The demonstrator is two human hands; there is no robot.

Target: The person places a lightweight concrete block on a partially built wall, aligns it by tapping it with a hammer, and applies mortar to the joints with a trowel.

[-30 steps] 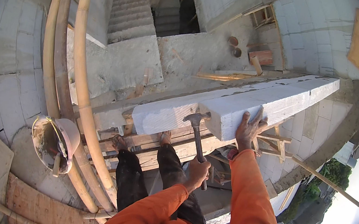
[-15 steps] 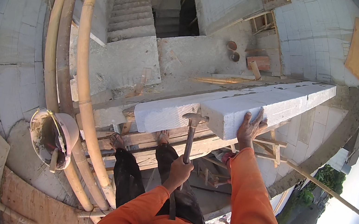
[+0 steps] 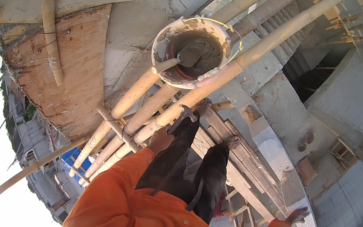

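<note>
My left hand [image 3: 160, 140] is closed round a hammer [image 3: 186, 113], whose metal head shows in front of my dark trousers, close to the bamboo poles. At the far right, my right hand [image 3: 297, 215] lies stretched out on top of a white block wall [image 3: 280, 165]. Beyond my left hand, a pale bucket [image 3: 161, 39] with a yellow handle rests on or against the poles. Inside the bucket is wet grey mortar [image 3: 207, 53], with a tool's wooden handle [image 3: 164, 66] leaning over the rim.
Bamboo poles [image 3: 177, 108] run diagonally past my left side. My sandalled feet stand on wooden planks [image 3: 249, 162], with gaps beside them. A stairwell opening [image 3: 316, 70] lies beyond the wall. Below the planks, part of another person [image 3: 223, 210] shows. A plywood sheet [image 3: 62, 71] is at left.
My view has swung left, bringing the bucket to the upper middle. The hammer has moved left beside the poles, still in my left hand. My right hand remains on the block wall.
</note>
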